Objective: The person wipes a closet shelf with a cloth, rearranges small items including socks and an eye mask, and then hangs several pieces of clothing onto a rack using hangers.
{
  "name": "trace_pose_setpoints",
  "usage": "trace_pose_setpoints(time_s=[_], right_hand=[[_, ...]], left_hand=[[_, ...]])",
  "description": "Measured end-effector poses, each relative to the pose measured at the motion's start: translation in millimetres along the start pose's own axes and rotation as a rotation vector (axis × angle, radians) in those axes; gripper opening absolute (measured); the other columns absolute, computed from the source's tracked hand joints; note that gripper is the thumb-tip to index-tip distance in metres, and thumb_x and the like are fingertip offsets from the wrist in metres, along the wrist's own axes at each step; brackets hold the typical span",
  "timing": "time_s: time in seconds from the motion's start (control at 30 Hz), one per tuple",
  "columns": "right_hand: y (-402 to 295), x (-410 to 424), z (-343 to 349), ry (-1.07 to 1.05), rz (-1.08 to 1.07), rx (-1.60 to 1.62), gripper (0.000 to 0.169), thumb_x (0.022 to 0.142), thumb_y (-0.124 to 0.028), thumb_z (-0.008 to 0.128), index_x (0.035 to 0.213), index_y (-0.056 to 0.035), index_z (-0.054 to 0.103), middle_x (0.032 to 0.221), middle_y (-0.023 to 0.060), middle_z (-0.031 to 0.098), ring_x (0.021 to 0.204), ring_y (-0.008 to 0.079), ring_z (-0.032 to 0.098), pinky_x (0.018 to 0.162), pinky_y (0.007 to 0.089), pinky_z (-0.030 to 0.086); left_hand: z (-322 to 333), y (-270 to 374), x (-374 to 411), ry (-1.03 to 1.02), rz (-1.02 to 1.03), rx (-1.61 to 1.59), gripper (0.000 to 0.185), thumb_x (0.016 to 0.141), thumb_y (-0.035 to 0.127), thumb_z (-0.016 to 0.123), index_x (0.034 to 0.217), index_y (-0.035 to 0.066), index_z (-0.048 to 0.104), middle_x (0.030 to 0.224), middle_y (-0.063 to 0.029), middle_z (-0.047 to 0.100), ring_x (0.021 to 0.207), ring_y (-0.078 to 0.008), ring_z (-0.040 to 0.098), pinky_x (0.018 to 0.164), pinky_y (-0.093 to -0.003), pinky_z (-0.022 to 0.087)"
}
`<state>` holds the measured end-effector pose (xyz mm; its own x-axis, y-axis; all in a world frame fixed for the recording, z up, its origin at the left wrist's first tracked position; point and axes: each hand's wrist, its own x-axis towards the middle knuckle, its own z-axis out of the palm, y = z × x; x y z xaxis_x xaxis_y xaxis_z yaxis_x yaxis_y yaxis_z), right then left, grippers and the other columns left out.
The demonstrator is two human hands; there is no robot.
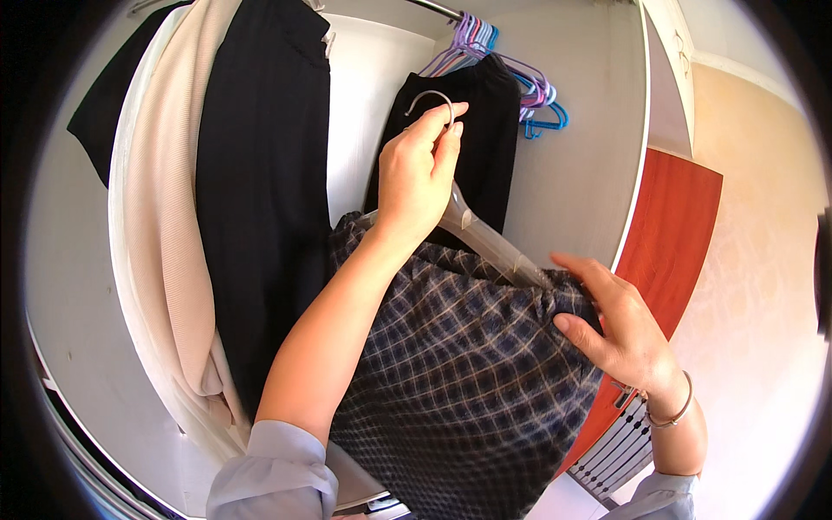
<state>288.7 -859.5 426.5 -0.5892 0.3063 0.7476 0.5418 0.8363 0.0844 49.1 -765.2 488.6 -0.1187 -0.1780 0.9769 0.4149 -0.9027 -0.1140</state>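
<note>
My left hand (416, 172) grips the neck of a clear plastic hanger (491, 244), just below its metal hook (432, 95). From this hanger hangs a dark plaid garment (468, 364) with a gathered elastic waistband, perhaps a skirt; its lower end runs out of view. The hanger's right arm reaches inside the waistband. There my right hand (621, 322) cups the waistband's right end, thumb in front and index finger raised above it, slightly blurred. The other fingertips are hidden. A bracelet (676, 406) circles my right wrist.
Behind my left hand, a black garment (494, 149) hangs inside the white wardrobe (572, 188). Several plastic hangers (478, 39) crowd the rail (435, 8). Long black (266, 162) and cream (175, 195) garments hang at left. A red-brown door (676, 227) stands beyond the wardrobe's right edge.
</note>
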Motion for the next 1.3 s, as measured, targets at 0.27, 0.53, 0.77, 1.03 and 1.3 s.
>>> trace_pose_setpoints(time_s=[0.27,0.53,0.77,1.03,1.3], right_hand=[[3,-11,11,0.196,0.153,0.017,0.038,0.083,-0.003,0.058,0.117,0.0049,0.045,0.09,0.0231,0.061,0.087,0.0326,0.063,0.077,0.035,0.048],[20,23,-16,0.423,0.059,0.031,0.026,0.085,-0.006,0.056,0.107,0.0076,0.051,0.086,0.013,0.058,0.081,0.016,0.054,0.077,0.028,0.044],[41,146,-68,0.434,0.179,-0.006,0.031,0.088,-0.02,0.055,0.102,0.0083,0.057,0.084,0.0088,0.061,0.079,0.0133,0.055,0.072,0.0263,0.044],[87,259,-57,0.541,0.264,-0.268,0.041,0.079,-0.029,0.056,0.098,0.0077,0.06,0.1,0.0286,0.061,0.098,0.0406,0.059,0.084,0.0418,0.047],[71,244,-43,0.542,0.397,-0.261,0.039,0.077,-0.021,0.051,0.105,0.0038,0.061,0.107,0.0254,0.061,0.104,0.0386,0.058,0.089,0.0413,0.045]], left_hand=[[9,2,6,-0.006,-0.052,-0.074,0.021,0.088,0.007,0.057,0.107,-0.001,0.06,0.075,-0.0088,0.062,0.065,-0.0173,0.06,0.061,-0.0258,0.046],[-90,-66,-82,0.117,-0.225,0.072,0.045,0.094,0.024,0.049,0.132,0.0,0.041,0.136,-0.0151,0.041,0.129,-0.0249,0.036,0.106,-0.0359,0.029],[-141,-123,-175,-0.356,-1.303,0.025,0.083,0.085,0.063,0.045,0.143,0.007,0.023,0.145,-0.0131,0.031,0.134,-0.0233,0.028,0.109,-0.0386,0.021],[-128,-141,-180,-0.103,-1.037,0.024,0.005,0.086,0.007,0.059,0.087,0.002,0.059,0.075,0.0009,0.055,0.074,-0.0073,0.049,0.072,-0.0239,0.038],[-127,-128,-195,-0.018,-0.922,0.245,0.014,0.088,0.01,0.058,0.099,0.002,0.056,0.086,-0.0014,0.052,0.079,-0.0125,0.05,0.076,-0.0262,0.04]])
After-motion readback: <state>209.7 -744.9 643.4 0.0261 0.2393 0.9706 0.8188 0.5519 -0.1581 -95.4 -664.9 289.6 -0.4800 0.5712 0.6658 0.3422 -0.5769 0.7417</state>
